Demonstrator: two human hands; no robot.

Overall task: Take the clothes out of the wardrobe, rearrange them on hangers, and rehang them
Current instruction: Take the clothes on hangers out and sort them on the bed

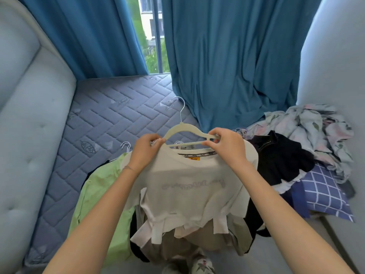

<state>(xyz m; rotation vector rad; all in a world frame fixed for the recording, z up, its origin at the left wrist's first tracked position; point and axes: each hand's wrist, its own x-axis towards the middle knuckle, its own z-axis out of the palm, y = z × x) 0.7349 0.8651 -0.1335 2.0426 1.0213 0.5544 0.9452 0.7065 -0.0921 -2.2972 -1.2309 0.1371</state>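
I count two hands raised mid-frame, the left hand (147,148) and the right hand (224,142), with one cream hanger (184,131) and one white T-shirt (189,186) between them. Two blue curtains hang across the top: the left curtain (88,36) and the right curtain (227,56). There is one quilted mattress (110,115) and one light green garment (94,194) at lower left. Two white hooks (126,145) poke up beside it. To the right lie one black garment (280,159), one blue checked cloth (324,192) and one floral heap (316,125). The bunched hangers (240,131) are too tangled to count. Two slippers (203,264) sit at the bottom edge.
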